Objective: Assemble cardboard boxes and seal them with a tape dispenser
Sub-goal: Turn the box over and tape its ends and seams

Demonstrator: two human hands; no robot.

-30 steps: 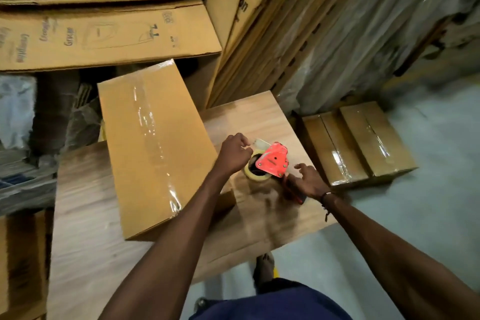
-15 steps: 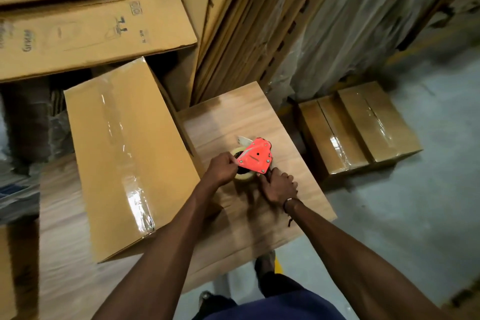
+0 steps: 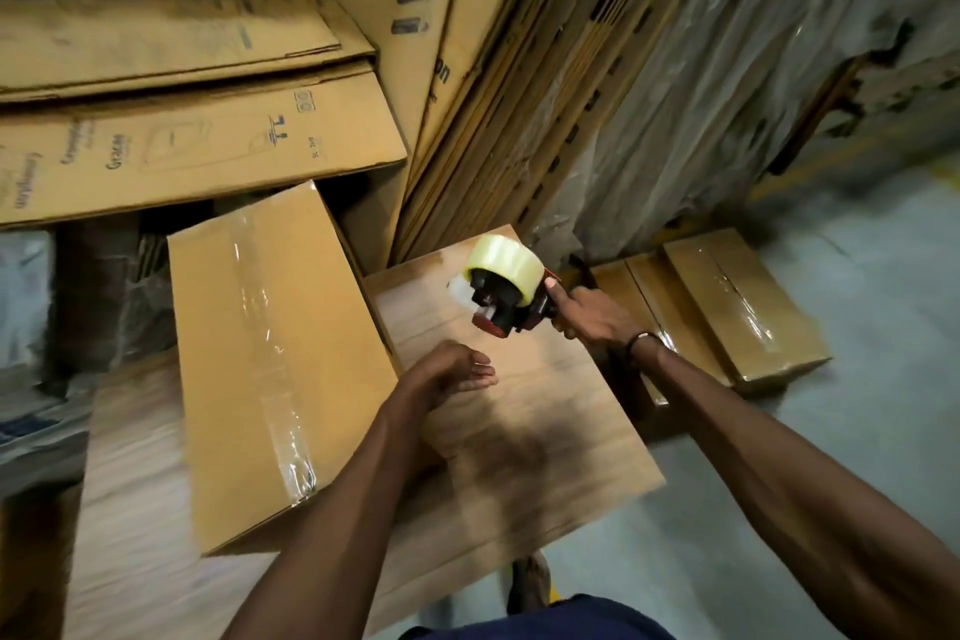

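A closed cardboard box [image 3: 270, 353] with clear tape along its top seam lies on the wooden table [image 3: 519, 431], to the left of my hands. My right hand [image 3: 592, 314] grips the handle of the red tape dispenser [image 3: 501, 286], held above the table's far right part with its pale tape roll turned up. My left hand [image 3: 449, 372] hovers over the table just right of the box, fingers relaxed and holding nothing.
Flat cardboard sheets [image 3: 197, 146] are stacked behind the table, and more lean upright [image 3: 493, 83] at the back. Two taped boxes [image 3: 727, 307] sit on the grey floor to the right. Plastic-wrapped goods [image 3: 727, 68] stand behind them.
My right hand has lifted the dispenser off the table and tipped it so the roll faces up. My left hand has let go of the roll and drawn back toward me.
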